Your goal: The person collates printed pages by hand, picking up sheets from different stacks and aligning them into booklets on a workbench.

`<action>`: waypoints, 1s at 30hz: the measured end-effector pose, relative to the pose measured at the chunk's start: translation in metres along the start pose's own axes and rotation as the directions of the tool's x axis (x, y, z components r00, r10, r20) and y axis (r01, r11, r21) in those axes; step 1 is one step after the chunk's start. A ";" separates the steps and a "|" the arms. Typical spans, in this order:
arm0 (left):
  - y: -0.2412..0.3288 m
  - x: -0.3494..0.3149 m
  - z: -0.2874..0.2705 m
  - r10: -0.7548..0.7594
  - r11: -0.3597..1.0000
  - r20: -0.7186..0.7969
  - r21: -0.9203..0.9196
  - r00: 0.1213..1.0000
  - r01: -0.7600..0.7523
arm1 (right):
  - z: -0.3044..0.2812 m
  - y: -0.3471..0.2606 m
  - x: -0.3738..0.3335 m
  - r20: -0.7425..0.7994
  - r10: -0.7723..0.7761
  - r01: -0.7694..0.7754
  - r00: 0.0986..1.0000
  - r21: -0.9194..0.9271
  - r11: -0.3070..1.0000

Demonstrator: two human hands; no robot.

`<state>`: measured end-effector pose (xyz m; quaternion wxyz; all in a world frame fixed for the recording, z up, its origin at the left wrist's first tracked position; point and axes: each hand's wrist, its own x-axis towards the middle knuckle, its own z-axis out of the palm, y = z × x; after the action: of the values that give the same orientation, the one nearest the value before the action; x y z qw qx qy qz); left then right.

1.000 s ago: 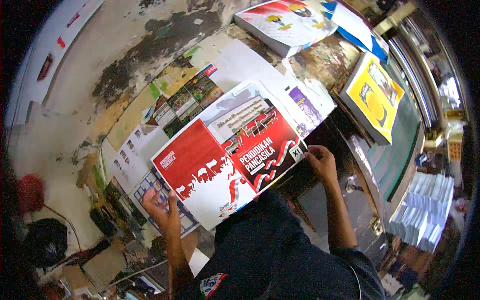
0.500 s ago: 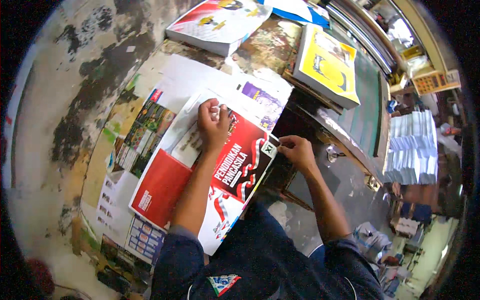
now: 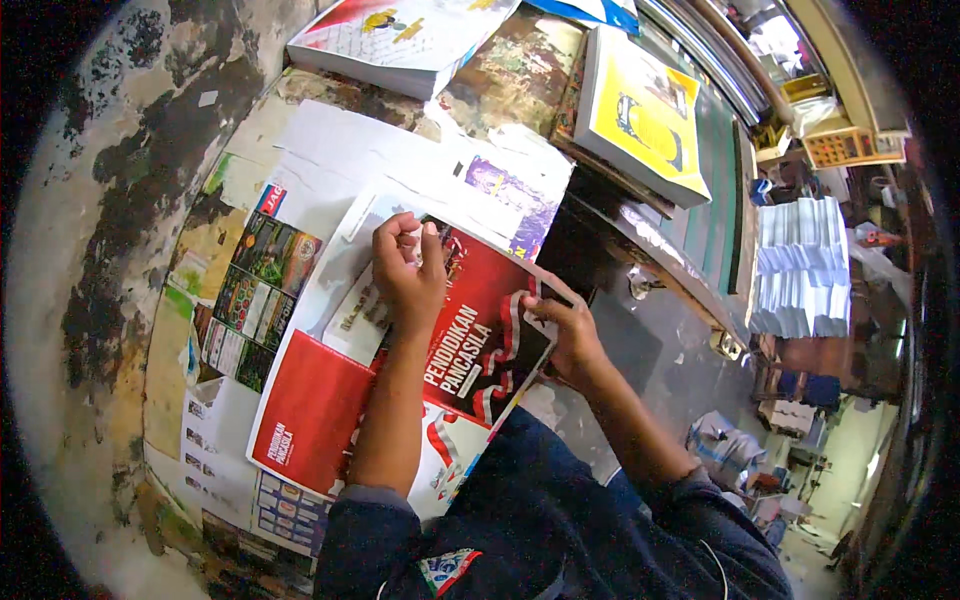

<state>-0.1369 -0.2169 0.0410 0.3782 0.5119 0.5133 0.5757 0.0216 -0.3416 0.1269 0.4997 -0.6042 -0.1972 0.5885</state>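
A printed book cover sheet (image 3: 478,275), red, black and white with a ribbon pattern, lies aslant on the worktable in front of me. My left hand (image 3: 408,268) rests over its upper middle with the fingers curled in; what they hold, if anything, is hidden. At the sheet's right edge, my right hand (image 3: 566,325) pinches the border, thumb on top and the other fingers partly out of sight. The sheet's other red panel (image 3: 312,410) extends left of my left forearm.
Beneath the cover lie white and printed papers (image 3: 350,150). Beyond stand a thick white-covered stack (image 3: 400,45) and a yellow-covered stack (image 3: 650,115). White paper piles (image 3: 800,265) stand at the right. A stained wall (image 3: 130,250) borders the left.
My right hand has moved inward over the sheet's right edge and now covers the small white square there. My left hand stays curled at nearly the same spot. The whole view has shifted slightly.
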 end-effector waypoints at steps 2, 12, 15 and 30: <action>0.002 0.000 -0.003 0.008 0.999 0.024 0.044 1.000 -0.009 | 0.018 0.001 -0.010 0.020 -0.201 0.185 0.979 -0.489 0.852; -0.001 0.003 -0.008 -0.033 0.999 0.047 0.005 0.998 0.033 | 0.047 0.053 0.013 0.122 -0.482 0.195 0.868 -0.975 0.104; -0.005 0.002 -0.013 -0.065 0.998 0.045 0.005 0.997 0.064 | 0.047 0.052 0.015 0.106 -0.494 0.176 0.863 -0.979 0.098; 0.011 0.009 -0.009 0.034 0.926 0.205 0.362 0.978 -0.108 | -0.005 0.031 0.011 -0.041 -0.469 0.224 0.882 -0.841 0.493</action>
<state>-0.1468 -0.2125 0.0541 0.3015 0.6463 0.5545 0.4288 0.0176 -0.3469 0.0945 0.2940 -0.7845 -0.4953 0.2298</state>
